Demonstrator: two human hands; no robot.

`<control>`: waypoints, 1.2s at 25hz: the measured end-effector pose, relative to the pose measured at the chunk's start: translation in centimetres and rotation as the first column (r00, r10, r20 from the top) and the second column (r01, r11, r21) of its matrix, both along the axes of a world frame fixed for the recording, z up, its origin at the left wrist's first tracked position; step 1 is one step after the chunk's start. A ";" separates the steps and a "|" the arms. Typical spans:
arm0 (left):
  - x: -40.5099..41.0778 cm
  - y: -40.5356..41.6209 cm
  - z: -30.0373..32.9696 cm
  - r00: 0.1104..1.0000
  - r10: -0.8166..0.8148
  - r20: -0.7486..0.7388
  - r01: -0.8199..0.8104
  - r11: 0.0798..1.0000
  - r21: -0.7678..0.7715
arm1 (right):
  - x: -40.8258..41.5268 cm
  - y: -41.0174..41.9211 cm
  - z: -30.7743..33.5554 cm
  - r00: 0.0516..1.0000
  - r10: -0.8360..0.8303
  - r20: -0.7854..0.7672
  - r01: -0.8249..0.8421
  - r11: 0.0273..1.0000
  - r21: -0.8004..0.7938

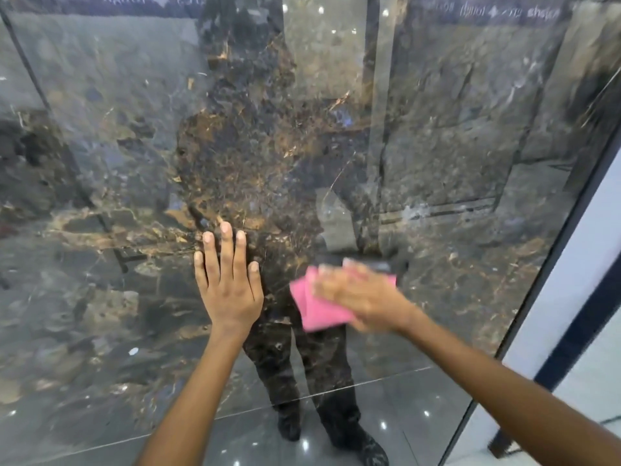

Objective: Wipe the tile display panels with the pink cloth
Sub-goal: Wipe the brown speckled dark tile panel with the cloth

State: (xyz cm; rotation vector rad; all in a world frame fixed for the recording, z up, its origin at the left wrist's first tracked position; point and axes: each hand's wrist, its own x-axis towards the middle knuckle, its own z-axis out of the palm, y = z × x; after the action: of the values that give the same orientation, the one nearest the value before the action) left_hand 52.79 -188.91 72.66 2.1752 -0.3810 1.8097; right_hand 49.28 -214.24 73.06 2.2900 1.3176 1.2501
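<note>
My right hand [356, 297] presses the soft, light pink cloth [316, 311] flat on the glossy tile panel [453, 136], fingers spread; left hand [230, 284] left of it braces, open-palmed.

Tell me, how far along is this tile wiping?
Nothing shows clearly as finished: the glossy dark tile panel mirrors the room, so wiped and unwiped areas look alike. In hand: the right hand, blurred, presses the pink cloth flat on the lower middle of the panel, while the left hand braces flat beside it. How much remains cannot be judged.
</note>
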 end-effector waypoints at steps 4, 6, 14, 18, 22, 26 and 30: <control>-0.3 0.1 -0.1 0.998 -0.060 -0.012 0.059 0.998 -0.032 | 1.7 3.6 6.3 0.989 -0.103 0.110 0.019 0.809 0.588; -0.5 -0.1 0.1 0.997 -0.078 -0.020 0.077 0.996 -0.039 | 1.5 5.0 -0.6 0.980 -0.167 0.104 0.108 0.901 0.420; -0.9 -1.2 -8.5 0.993 -0.018 -0.115 0.017 1.000 -0.004 | -1.9 -3.4 -8.7 0.965 -0.156 -0.209 0.133 0.984 -0.122; -0.5 -2.0 -9.2 0.996 -0.023 -0.091 0.017 0.997 -0.069 | 0.3 -3.1 -2.9 0.967 -0.241 -0.082 0.233 0.707 0.667; -0.6 -1.6 -9.8 0.996 -0.030 -0.081 0.025 0.998 -0.057 | -2.2 -3.4 -16.8 0.915 -0.387 -0.111 0.385 0.922 -0.042; -0.6 -2.0 -9.7 0.996 -0.017 -0.088 0.010 0.997 -0.075 | -3.0 -7.8 -17.0 0.912 -0.340 -0.230 0.378 0.914 0.149; -0.4 -2.5 -10.0 0.997 -0.003 -0.079 -0.005 0.995 -0.104 | -1.7 -8.6 -9.8 0.919 -0.101 -0.381 0.383 0.002 0.924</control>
State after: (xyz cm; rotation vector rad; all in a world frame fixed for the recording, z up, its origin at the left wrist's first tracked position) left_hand 52.42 -191.40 62.68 2.1679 -0.2617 1.6979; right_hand 47.62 -222.86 63.28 3.3086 -0.4492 2.2558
